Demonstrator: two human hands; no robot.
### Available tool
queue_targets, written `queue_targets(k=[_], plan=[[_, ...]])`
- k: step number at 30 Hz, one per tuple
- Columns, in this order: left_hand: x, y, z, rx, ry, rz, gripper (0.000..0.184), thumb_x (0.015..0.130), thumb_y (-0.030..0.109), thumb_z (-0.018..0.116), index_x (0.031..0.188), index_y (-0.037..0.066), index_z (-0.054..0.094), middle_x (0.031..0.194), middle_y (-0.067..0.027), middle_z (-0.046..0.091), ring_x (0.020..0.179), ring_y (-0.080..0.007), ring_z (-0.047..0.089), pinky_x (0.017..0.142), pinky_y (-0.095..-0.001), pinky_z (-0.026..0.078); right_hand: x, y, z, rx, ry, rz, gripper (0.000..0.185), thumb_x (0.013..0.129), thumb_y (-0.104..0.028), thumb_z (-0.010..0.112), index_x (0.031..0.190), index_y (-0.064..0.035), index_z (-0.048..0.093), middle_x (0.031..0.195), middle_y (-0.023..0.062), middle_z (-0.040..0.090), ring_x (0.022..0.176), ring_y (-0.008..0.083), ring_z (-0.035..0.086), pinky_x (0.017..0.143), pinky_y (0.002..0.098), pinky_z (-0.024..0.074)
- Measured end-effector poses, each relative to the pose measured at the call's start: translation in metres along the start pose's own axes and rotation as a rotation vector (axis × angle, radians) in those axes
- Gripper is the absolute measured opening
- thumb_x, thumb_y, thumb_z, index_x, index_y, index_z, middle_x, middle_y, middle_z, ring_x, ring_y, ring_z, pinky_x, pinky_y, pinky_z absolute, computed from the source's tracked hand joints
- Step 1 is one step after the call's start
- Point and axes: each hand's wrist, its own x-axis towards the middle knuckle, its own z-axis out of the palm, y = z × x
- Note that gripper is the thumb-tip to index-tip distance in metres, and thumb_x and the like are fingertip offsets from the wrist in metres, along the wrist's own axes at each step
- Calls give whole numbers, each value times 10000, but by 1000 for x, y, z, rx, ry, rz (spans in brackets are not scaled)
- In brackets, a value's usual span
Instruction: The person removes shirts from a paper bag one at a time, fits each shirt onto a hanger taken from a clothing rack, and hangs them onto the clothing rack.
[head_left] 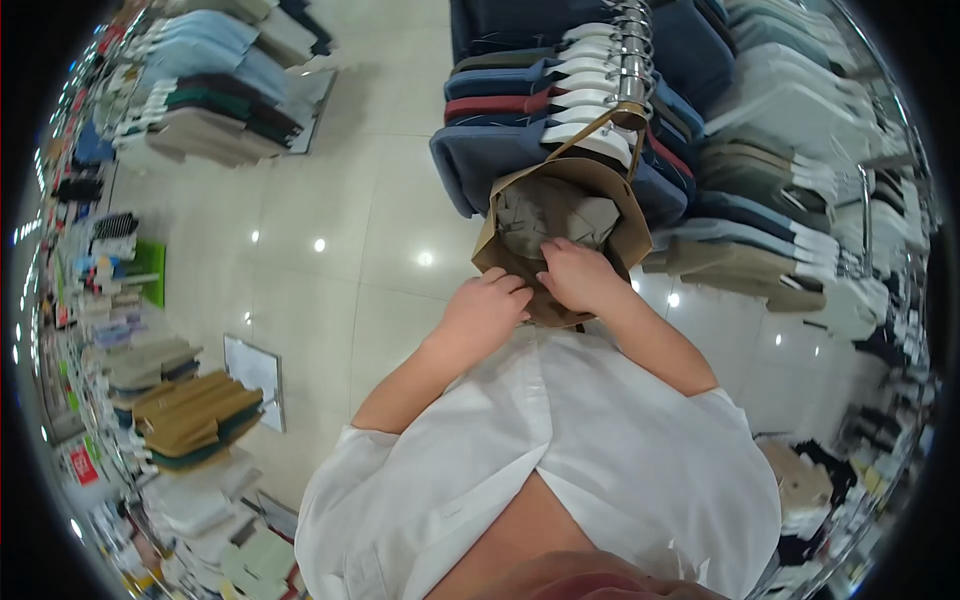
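Observation:
A brown paper bag [632, 240] hangs with its mouth open, its strap handle looped over the end of a clothes rail. Inside it lies a grey-taupe folded garment [535, 215]. My left hand [494, 300] is closed on the near left rim of the bag, fingers curled over the edge. My right hand [574, 275] reaches into the bag's mouth from the near right side. Its fingers are bent, with the tips close to the garment. Whatever lies between those fingertips is hidden.
Just beyond the bag, the rail [632, 75] carries blue, red and dark garments [500, 105] on white hangers. More hanging clothes [760, 265] stand close on the right. Across the tiled floor [310, 240], further racks [205, 415] line the left side.

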Motion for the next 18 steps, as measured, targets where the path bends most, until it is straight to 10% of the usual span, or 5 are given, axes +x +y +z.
queue_targets(k=[6, 14, 18], plan=[[10, -23, 2, 124, -110, 199, 115, 863, 197, 739, 943, 117, 759, 991, -14, 713, 976, -233, 666, 816, -370, 570, 84, -19, -21, -162, -308, 260, 702, 870, -410, 809, 1404, 0, 609, 1458, 221, 593, 1347, 366, 588, 1108, 448, 496], [9, -32, 17, 124, -21, 258, 104, 844, 178, 726, 921, 109, 738, 963, -30, 702, 948, -243, 676, 795, -373, 571, 174, 55, 74, -402, 344, 493, 556, 918, -317, 703, 1423, -95, 635, 1487, 168, 599, 1401, 291, 563, 1132, 488, 457], [9, -32, 17, 108, 8, 280, 132, 837, 177, 735, 942, 100, 718, 967, -39, 696, 946, -241, 678, 790, -371, 569, 180, 53, 81, -331, 227, 457, 434, 976, -240, 603, 1379, -90, 666, 1419, 183, 649, 1345, 308, 611, 1076, 489, 496]])
